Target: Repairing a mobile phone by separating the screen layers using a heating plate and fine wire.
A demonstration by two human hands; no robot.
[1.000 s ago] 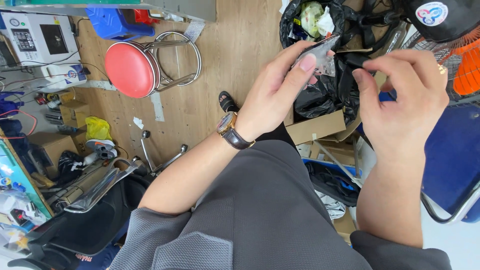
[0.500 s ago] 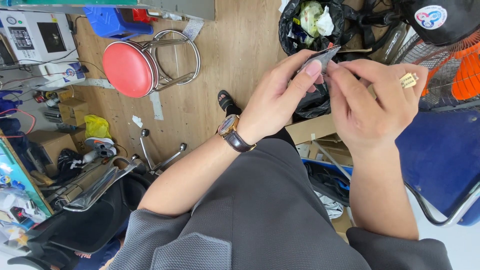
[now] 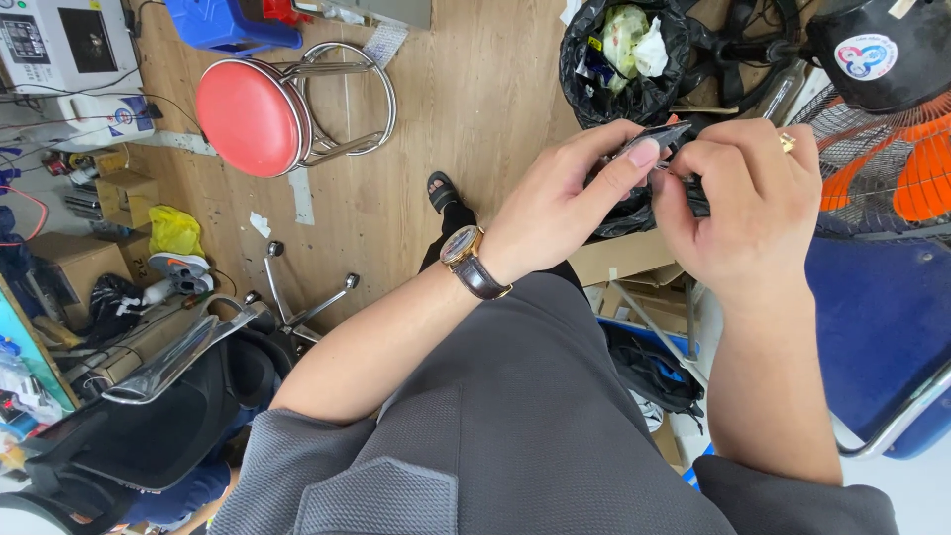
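Closing in from where it hung apart, right hand (image 3: 738, 203) now meets left hand (image 3: 565, 203), both pinching the small flat dark piece (image 3: 654, 139) above the black rubbish bag (image 3: 624, 54).

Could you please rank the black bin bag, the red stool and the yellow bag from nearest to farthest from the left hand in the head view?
From the left hand:
1. Black bin bag, just above it.
2. Red stool, far left.
3. Yellow bag, farther left still.
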